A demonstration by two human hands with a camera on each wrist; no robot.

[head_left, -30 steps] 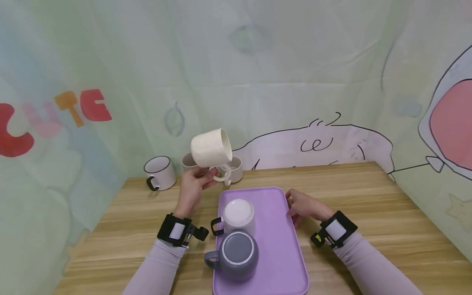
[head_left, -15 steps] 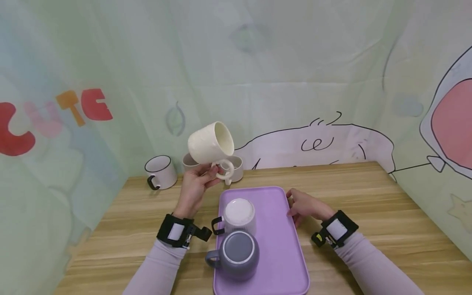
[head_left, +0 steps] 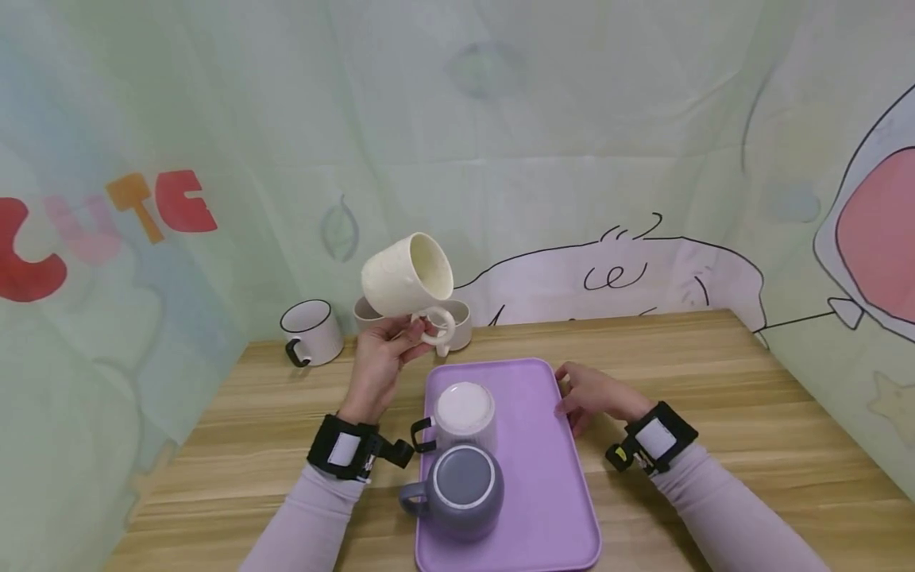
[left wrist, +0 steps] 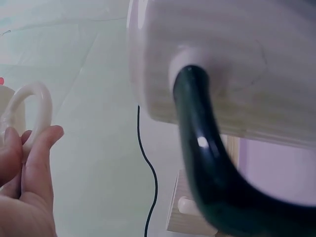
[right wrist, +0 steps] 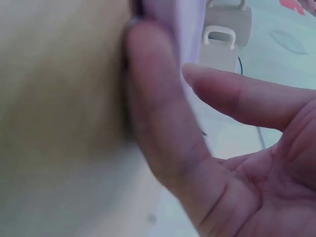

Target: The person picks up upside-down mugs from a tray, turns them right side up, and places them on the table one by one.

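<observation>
My left hand (head_left: 379, 361) holds a cream mug (head_left: 396, 280) by its handle, pinched between thumb and fingers. Raised above the far end of the tray, the mug is tilted on its side with its mouth facing right. On the purple tray (head_left: 543, 477) a white mug (head_left: 465, 413) with a black handle and a dark grey mug (head_left: 463, 492) stand upside down along the left side, handles pointing left. At the tray's right rim, my right hand (head_left: 596, 395) has its thumb over the edge and its fingers along the outside.
Behind the left hand, a white mug (head_left: 314, 338) with a black rim and handle stands upright at the table's back left. Two more pale cups, one a small ribbed cup (head_left: 457, 327), stand by the back edge. A printed curtain (head_left: 572, 159) hangs behind the wooden table (head_left: 715, 397).
The cream mug has risen slightly and turned so that more of its inside shows. The right hand and the tray have stayed in place.
</observation>
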